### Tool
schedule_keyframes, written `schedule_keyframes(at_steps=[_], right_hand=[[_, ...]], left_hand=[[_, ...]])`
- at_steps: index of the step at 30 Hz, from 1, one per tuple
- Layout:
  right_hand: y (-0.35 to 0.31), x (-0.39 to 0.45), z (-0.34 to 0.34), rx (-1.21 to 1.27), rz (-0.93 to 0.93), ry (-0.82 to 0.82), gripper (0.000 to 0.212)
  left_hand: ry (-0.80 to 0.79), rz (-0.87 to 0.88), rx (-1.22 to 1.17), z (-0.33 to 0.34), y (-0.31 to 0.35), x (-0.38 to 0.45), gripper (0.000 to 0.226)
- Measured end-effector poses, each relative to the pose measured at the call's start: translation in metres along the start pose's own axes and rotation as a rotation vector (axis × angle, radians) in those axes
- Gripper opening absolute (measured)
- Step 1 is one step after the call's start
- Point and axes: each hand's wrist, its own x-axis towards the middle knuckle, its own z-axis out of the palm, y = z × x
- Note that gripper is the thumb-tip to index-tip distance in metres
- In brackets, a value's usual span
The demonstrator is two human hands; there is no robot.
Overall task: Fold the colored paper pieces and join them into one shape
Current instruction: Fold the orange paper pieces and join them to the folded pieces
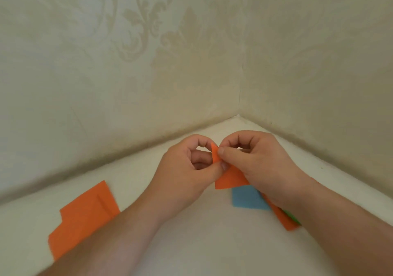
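My left hand (187, 169) and right hand (255, 160) both pinch a folded orange paper piece (228, 177) above the white worktop (191, 243), with blue paper (247, 198) just beneath.

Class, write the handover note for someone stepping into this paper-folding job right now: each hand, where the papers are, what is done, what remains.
Left hand: pinches the small orange piece at its left edge, thumb on top.
Right hand: pinches the same piece near its upper tip; the piece is held above the white surface.
Other papers: blue piece lies flat under the right wrist; another orange piece and a green piece lie partly hidden beside it. The large orange sheet lies at far left, creased.
Done: folding of the held piece is under way.
Left: finish this fold, fold the rest, join all. Nothing looks joined yet.
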Motion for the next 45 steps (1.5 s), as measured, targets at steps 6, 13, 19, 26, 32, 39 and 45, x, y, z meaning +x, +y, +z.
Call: schedule_keyframes(at_steps=[6,13,19,26,32,39,45], right_hand=[[-0.005,-0.003,-0.004,-0.15,-0.045,0.037,0.014],[-0.003,-0.003,-0.007,-0.21,-0.066,0.03,0.013],[0.008,0.01,-0.021,-0.249,-0.047,0.094,0.013],[0.029,0.021,-0.018,-0.574,-0.363,0.205,0.014],[0.039,0.022,-0.015,-0.904,-0.431,-0.13,0.012],[0.02,-0.001,0.007,-0.977,-0.375,-0.257,0.029],[0.019,-0.013,0.028,-1.303,-0.31,-0.39,0.05]], left_hand=[[0.041,0.116,0.129,-0.006,-0.002,0.002,0.009],[0.219,0.253,0.203,-0.012,0.002,0.004,0.019],[0.415,0.314,0.12,-0.037,0.003,0.019,0.018],[0.269,0.514,0.58,-0.057,0.013,0.007,0.019],[-0.116,0.529,1.253,-0.102,-0.017,-0.01,0.022],[0.018,0.193,1.036,-0.074,-0.023,-0.032,0.027],[-0.082,0.087,1.265,-0.026,-0.031,-0.053,0.04]])
